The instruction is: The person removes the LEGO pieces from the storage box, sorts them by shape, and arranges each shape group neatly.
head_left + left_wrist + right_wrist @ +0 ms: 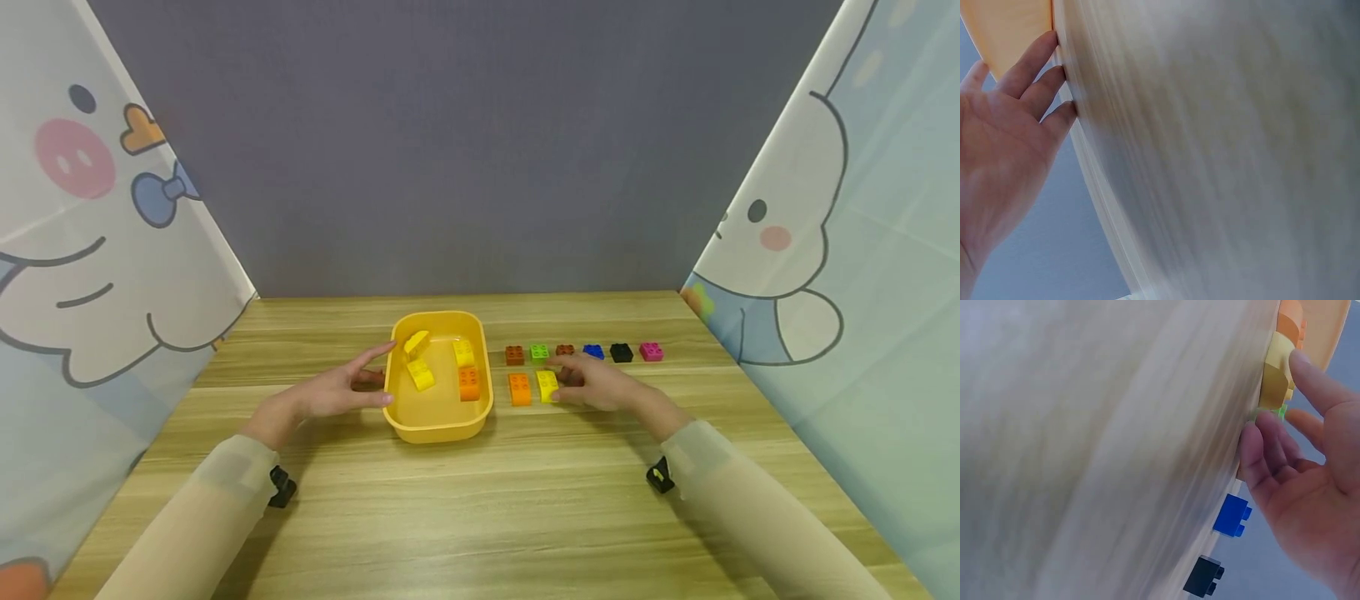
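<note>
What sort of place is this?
Probably a small indoor booth for play or filming: a wood-grain table set with toy bricks, cartoon-printed side panels and a plain greyish back panel.

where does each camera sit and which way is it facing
Head: worn on the head, facing forward and down at the tabletop and yellow tray; left hand, right hand and sleeves show.
Left wrist: worn there, looking past the left hand at the tabletop and yellow tray; only that hand shows.
Right wrist: worn there, looking past the right hand at a yellow brick and blue brick; only that hand shows.
Shared: head and right wrist both show those two bricks.
</note>
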Demonstrator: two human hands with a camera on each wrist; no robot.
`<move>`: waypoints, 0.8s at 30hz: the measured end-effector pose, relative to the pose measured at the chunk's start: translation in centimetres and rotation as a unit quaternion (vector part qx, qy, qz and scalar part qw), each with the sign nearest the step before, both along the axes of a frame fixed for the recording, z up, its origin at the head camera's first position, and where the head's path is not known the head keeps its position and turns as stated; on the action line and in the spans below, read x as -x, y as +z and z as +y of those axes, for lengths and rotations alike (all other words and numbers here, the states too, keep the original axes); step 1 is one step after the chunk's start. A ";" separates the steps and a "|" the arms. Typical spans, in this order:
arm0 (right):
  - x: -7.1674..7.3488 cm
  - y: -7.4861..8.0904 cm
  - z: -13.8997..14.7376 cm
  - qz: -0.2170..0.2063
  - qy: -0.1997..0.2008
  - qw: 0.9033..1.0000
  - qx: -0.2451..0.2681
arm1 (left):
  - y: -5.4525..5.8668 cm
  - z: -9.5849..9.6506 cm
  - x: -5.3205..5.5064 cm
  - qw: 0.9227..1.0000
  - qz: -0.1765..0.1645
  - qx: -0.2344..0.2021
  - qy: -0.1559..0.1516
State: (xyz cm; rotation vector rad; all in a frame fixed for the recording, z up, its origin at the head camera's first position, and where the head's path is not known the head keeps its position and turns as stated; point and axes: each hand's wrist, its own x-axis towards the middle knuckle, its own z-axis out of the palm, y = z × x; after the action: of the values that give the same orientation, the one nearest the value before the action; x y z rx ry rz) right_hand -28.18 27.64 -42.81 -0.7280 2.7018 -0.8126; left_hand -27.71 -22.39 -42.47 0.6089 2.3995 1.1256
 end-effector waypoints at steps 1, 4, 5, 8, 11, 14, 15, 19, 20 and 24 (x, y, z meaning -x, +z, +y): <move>0.0 0.1 0.1 0.002 -0.005 1.000 0.006 | 0.0 0.0 0.0 1.000 0.000 -0.001 0.000; -0.2 0.4 0.1 0.019 -0.020 0.999 0.025 | -0.1 0.0 0.1 1.000 -0.002 -0.001 -0.001; -0.2 0.6 0.1 0.029 -0.025 0.999 0.031 | -0.1 0.0 0.1 1.000 -0.001 0.000 -0.001; -0.4 1.2 -0.4 0.051 -0.034 0.997 0.053 | 0.0 0.1 0.1 1.000 0.001 0.004 0.000; -0.4 1.8 -1.3 0.066 -0.027 0.995 0.070 | 0.0 0.1 0.1 1.000 0.003 0.007 0.002; -0.3 2.2 -2.4 0.072 -0.009 0.994 0.084 | 0.1 0.1 0.0 1.000 0.002 0.009 0.002; -0.3 2.4 -2.9 0.072 -0.003 0.994 0.087 | 0.1 0.1 0.0 1.000 0.001 0.008 0.003; 0.0 2.8 -4.9 0.073 0.017 0.993 0.091 | 0.2 0.2 -0.1 1.000 0.000 0.005 0.002; 0.1 3.0 -5.4 0.075 0.020 0.993 0.090 | 0.2 0.2 -0.1 1.000 -0.001 0.005 0.002; 0.4 3.9 -7.8 0.080 0.034 0.992 0.093 | 0.2 0.2 0.0 1.000 0.000 0.005 0.002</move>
State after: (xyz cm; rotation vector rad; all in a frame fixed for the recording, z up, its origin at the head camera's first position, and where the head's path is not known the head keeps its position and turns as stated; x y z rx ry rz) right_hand -28.53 19.87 -38.93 -0.9584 2.7476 -1.0410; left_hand -27.66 -22.20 -42.27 0.6016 2.4064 1.1146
